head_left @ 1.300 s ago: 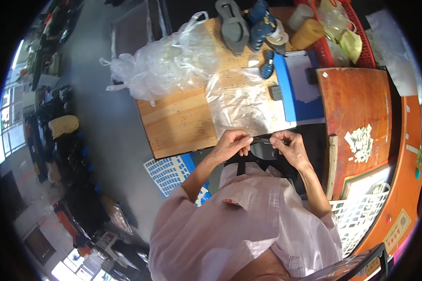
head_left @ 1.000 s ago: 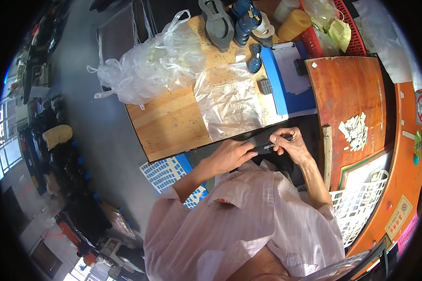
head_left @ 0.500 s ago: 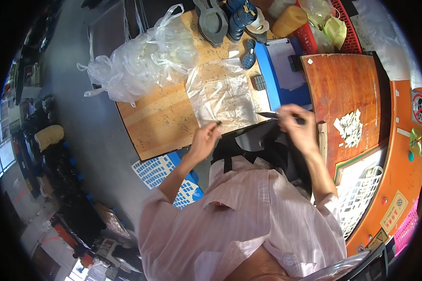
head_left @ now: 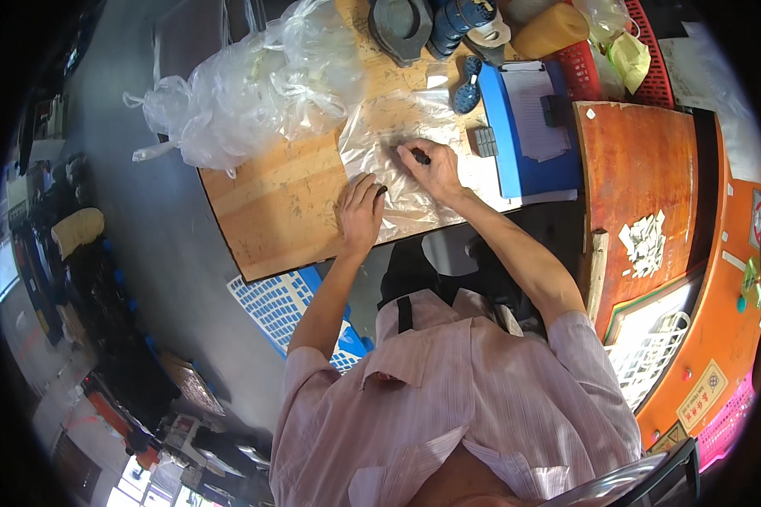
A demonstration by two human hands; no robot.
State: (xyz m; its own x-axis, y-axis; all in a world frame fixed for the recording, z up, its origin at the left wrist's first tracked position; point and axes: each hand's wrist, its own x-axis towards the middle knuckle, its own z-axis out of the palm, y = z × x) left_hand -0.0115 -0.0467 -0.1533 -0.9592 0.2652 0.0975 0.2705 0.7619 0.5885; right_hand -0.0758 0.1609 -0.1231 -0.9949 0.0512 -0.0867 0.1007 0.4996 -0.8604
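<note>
A crinkled clear plastic sheet or bag [head_left: 410,211] lies flat on the wooden table [head_left: 271,198]. Over its middle, my right hand [head_left: 438,176] is closed around a dark pen [head_left: 421,157]; the pen's tip is hidden, so I cannot tell whether it touches the plastic. My left hand [head_left: 360,215] rests at the sheet's left edge, fingers bent. Between its fingertips sits a small black piece [head_left: 381,191], perhaps the pen's cap. Just right of the sheet stands a small stack of grey blocks [head_left: 484,141].
Bunched clear plastic bags [head_left: 245,110] cover the table's far left. Dark boot-like forms [head_left: 452,29] and a small blue sole [head_left: 467,89] stand at the back. A clipboard [head_left: 534,101] lies on a blue tray [head_left: 509,160]. White slips [head_left: 645,245] lie on the reddish board [head_left: 634,169] at right.
My right hand has moved left and away from me with the pen, from the table's near edge onto the plastic. My left hand has moved forward and come down by the sheet's edge.
</note>
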